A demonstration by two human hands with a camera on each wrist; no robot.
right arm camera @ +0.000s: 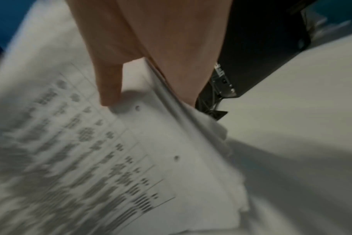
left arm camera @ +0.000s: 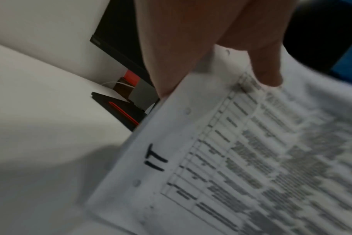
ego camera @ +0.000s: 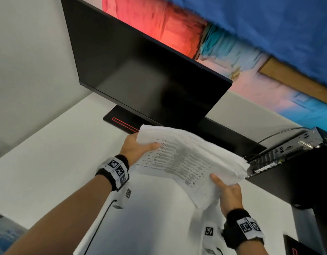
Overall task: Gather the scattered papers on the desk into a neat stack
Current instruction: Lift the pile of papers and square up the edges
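Both forearms reach up toward twelve o'clock, each wrist banded in black. The left hand (ego camera: 135, 147) at ten o'clock and the right hand (ego camera: 228, 192) at four o'clock each pinch, thumb on top, fingers beneath.

Even, soft indoor light fills the head view, bright on the white desk (ego camera: 48, 162), with no hard glare. The dark monitor (ego camera: 140, 70) screen carries only a faint grey sheen. Far behind it the colourful backdrop is smeared and painterly, and straight edges lean and bow toward the frame borders from the wide lens. Both wrist views are dimmer and greyer. In them the papers (left arm camera: 251, 159) blur heavily, the print streaking into grey bars toward the near edges, while a handwritten mark stays readable. Broad soft shadows fall on the desk beneath the sheets, and a thumb (right arm camera: 110, 89) casts a small shadow on the page.
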